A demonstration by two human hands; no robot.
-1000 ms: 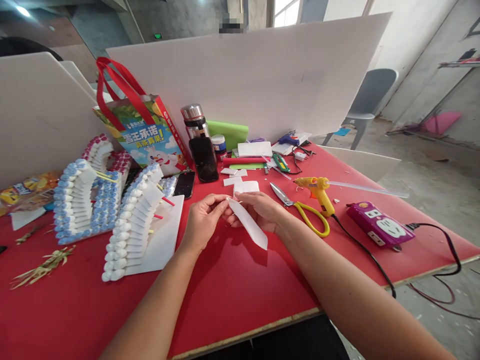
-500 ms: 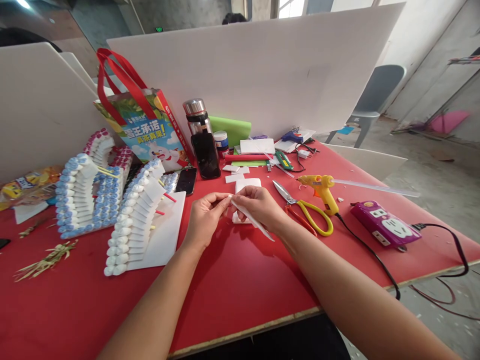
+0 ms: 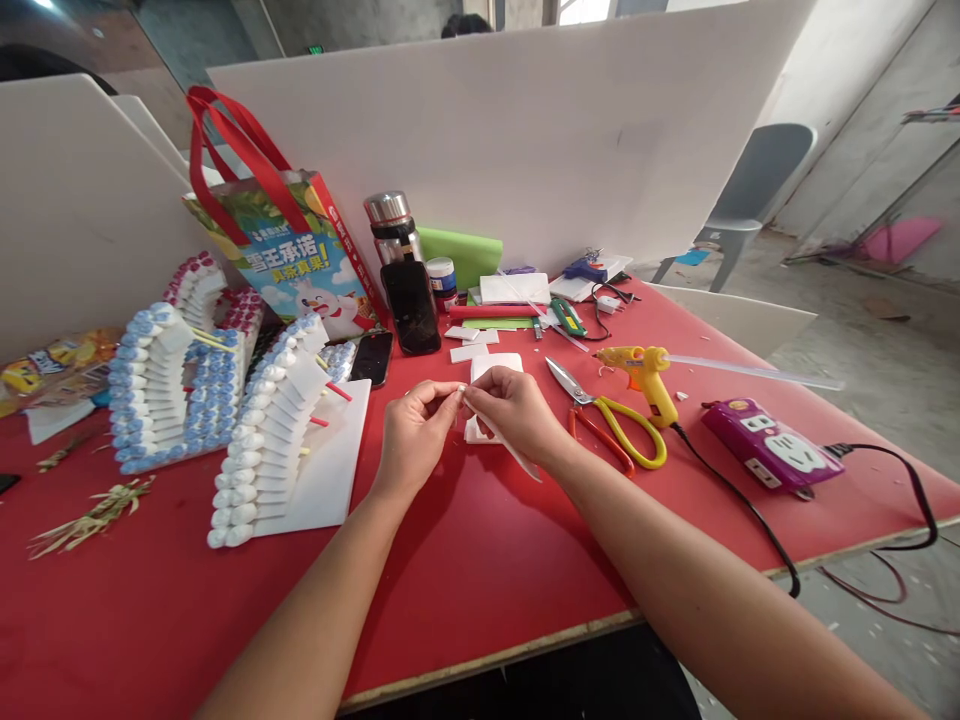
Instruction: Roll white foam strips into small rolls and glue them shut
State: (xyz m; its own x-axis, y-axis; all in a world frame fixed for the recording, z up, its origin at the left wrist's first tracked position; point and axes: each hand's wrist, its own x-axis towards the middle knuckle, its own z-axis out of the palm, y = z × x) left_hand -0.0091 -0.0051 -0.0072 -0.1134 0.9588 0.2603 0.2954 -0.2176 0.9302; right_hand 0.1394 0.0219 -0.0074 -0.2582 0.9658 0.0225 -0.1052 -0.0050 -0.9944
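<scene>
Fingertips of my left hand point(image 3: 421, 422) and my right hand point(image 3: 514, 408) meet over the middle of the table, both closed in a pinch. Between them is one end of a thin white strip point(image 3: 519, 460), maybe paper or tissue. Its loose end trails below my right palm. Behind and under my hands lies a stack of white sheets point(image 3: 498, 363), partly covered by my fingers. Left of my hands stands a curved row of white rolled pieces point(image 3: 259, 440) on a white board point(image 3: 337, 475). Scissors point(image 3: 600, 400) with yellow and red handles lie to the right.
A yellow glue gun point(image 3: 645, 378) with a clear glue stick and a purple power strip point(image 3: 772, 445) with cords sit at the right. Behind stand a bottle point(image 3: 395, 235), a phone point(image 3: 411, 308) and a bag point(image 3: 300, 260). Blue-and-white rolled work point(image 3: 157, 400) is at left.
The strip's loose end has drawn in a little and turned under my right hand. My hands stay pinched together at nearly the same spot. The camera view has shifted slightly.
</scene>
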